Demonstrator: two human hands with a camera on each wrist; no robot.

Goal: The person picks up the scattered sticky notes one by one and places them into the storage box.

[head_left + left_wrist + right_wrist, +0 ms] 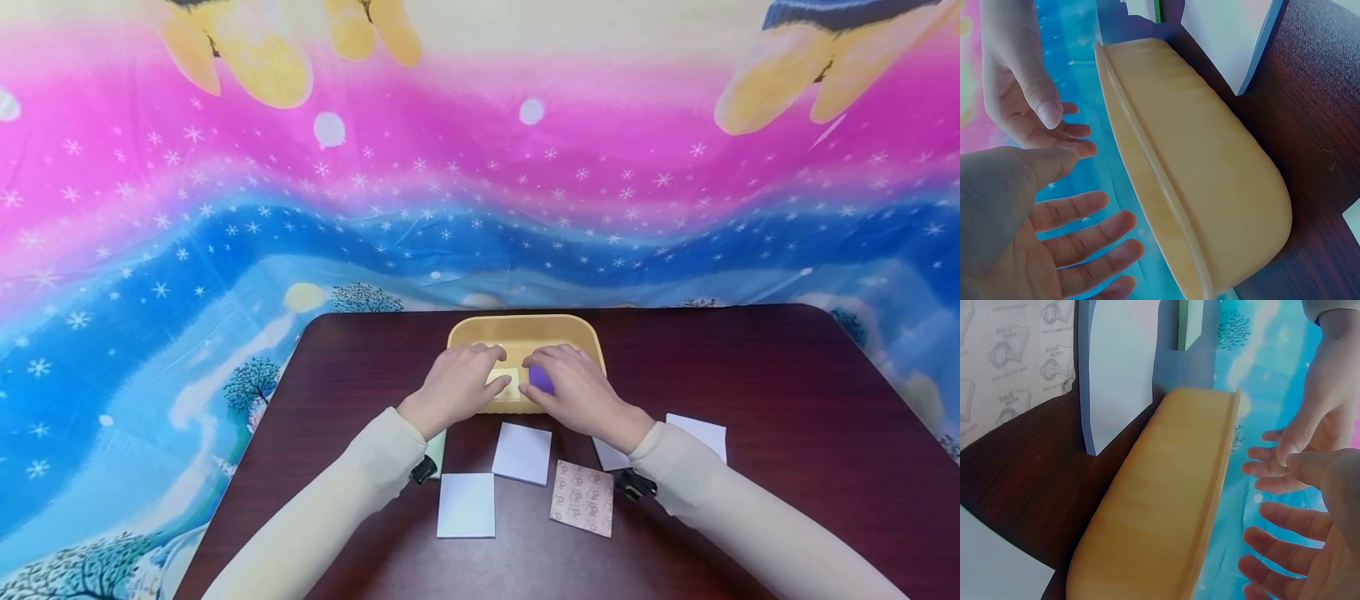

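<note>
Both hands hover over a yellow plastic tub [525,332] near the table's far edge. My left hand [459,379] is above the tub's left part, fingers spread and loosely bent, with nothing between them. Above the right part is my right hand [576,392], likewise relaxed and holding nothing. Inside the tub, a pale yellow sticky-note pad [509,384] shows beside the left thumb. A purple pad [540,379] lies beyond the right thumb, partly covered by that hand. In the left wrist view, the fingers stand apart from the tub's rim [1154,165].
On the dark wooden table [360,375], nearer than the tub, lie white pads [522,454], a pad with printed brown backing [582,498] and a green pad [438,457] partly under the left wrist. Another white pad [699,432] is at the right. A printed cloth [480,183] hangs behind.
</note>
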